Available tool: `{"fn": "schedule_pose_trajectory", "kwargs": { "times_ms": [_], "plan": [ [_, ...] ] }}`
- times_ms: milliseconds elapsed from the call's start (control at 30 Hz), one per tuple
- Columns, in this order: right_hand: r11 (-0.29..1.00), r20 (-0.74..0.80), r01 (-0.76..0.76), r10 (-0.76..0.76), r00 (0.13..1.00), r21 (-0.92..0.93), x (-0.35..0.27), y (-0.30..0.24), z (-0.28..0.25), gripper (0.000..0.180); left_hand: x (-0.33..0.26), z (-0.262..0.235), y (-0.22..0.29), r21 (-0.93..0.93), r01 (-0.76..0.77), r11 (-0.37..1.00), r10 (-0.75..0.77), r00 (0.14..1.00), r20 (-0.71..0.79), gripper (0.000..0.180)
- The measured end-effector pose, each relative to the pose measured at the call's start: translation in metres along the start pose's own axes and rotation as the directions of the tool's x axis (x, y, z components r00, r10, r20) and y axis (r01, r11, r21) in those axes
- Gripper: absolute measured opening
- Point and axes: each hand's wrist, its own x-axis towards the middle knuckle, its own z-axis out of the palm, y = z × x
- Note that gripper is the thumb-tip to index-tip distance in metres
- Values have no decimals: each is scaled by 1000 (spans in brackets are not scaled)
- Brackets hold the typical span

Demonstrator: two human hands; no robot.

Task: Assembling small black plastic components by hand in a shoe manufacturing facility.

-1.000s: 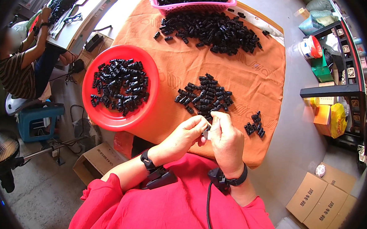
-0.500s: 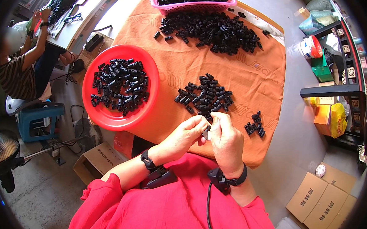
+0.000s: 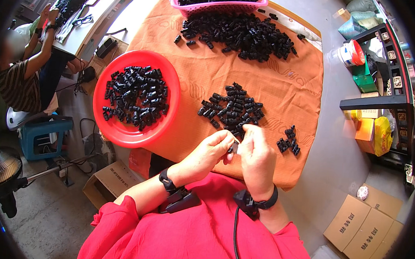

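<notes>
One small black part (image 3: pixel 230 150) sits between the two hands, just on the wearer's side of the near pile (image 3: pixel 230 107), above the edge of the orange surface (image 3: pixel 188 133); it looks like moulded plastic, so it is probably light and stiff, not fragile, perhaps a little slick and apt to roll; a fingertip pinch round its middle would likely suit it best, leaving the ends free; the left hand (image 3: pixel 209 152) has thumb and fingers closed in a pinch on it, its forearm slanting up from the lower left; the right hand (image 3: pixel 258 158) is beside it, fingers curled and thumb close to the forefinger, though whether it grips anything cannot be told; its forearm rises steeply, the back of the hand partly upward and the fingertips pointing away.
</notes>
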Motion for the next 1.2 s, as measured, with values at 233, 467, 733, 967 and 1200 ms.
{"fn": "schedule_pose_trajectory", "kwargs": {
  "times_ms": [233, 467, 733, 967, 1200],
  "plan": [
    [997, -169, -25, 37, 985, 73, 13, 19, -15, 16, -2, -20, 22, -127, 17, 992, -19, 1000, -13, 24],
    [996, -148, -34, 46, 988, 84, 7, 29, -16, 16, 2, -29, 35, -142, 67, 988, -37, 979, 202, 19],
    [998, -164, -48, 54, 985, 38, 5, 30, -22, 17, 13, -24, 2, 897, -441, 34, 162, 888, 430, 17],
    [999, -144, -36, 42, 989, 39, 0, 31, -18, 15, 13, -23, -2, 944, -329, 20, 221, 923, 316, 23],
    [972, 55, -26, 13, 998, 233, -11, 26, -23, 18, 0, -8, 26, 230, 72, 970, -74, 997, 3, 24]
  ]
}}
